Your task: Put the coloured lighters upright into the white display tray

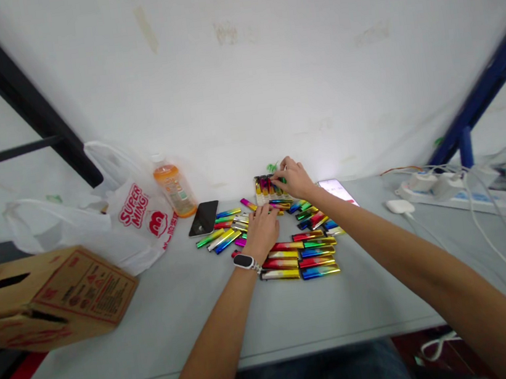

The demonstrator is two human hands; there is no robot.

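Observation:
Shiny two-tone lighters (279,264) lie in two neat columns on the grey table, with more scattered in a loose pile (225,236) farther back. My left hand (262,233), with a watch on its wrist, rests over the pile with its fingers apart, touching lighters. Beyond it, a small pale tray (261,199) stands near the wall with several lighters upright in it. My right hand (296,180) is over the tray's right side, thumb and fingers pinched on a lighter (281,180) that they mostly hide.
A dark phone (204,218) and an orange drink bottle (175,187) are left of the pile. Farther left are a white plastic bag (139,223) and a cardboard box (57,296). On the right lie a lit phone (337,191), a white charger (399,206) and a power strip (463,196) with cables.

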